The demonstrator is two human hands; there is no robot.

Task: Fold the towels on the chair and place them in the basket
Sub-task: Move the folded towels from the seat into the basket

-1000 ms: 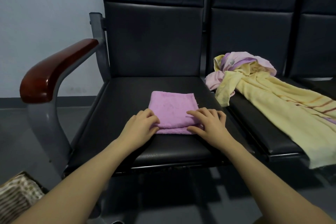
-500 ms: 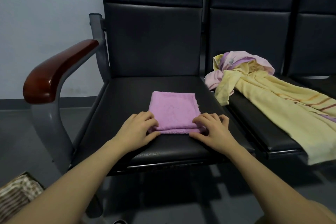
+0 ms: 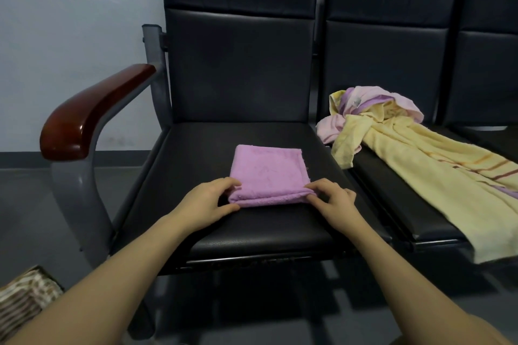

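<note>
A folded purple towel [image 3: 267, 171] lies flat on the seat of the left black chair [image 3: 196, 154]. My left hand [image 3: 208, 200] pinches the towel's near left corner between thumb and fingers. My right hand [image 3: 330, 199] pinches its near right corner. A loose heap of towels covers the seat to the right: a yellow striped towel [image 3: 437, 176] hangs over that seat's front edge, and a pink and purple towel [image 3: 372, 101] is bunched at the back of it. The woven basket [image 3: 22, 300] shows at the bottom left on the floor.
A brown wooden armrest [image 3: 92, 115] on a grey metal frame stands at the left of the chair, above the basket. A third black seat [image 3: 490, 64] shows at the far right. Grey floor runs below the seats, and a pale wall stands behind on the left.
Both hands slid from on top of the towel's near edge out to its near corners and now pinch them. The near edge is slightly lifted.
</note>
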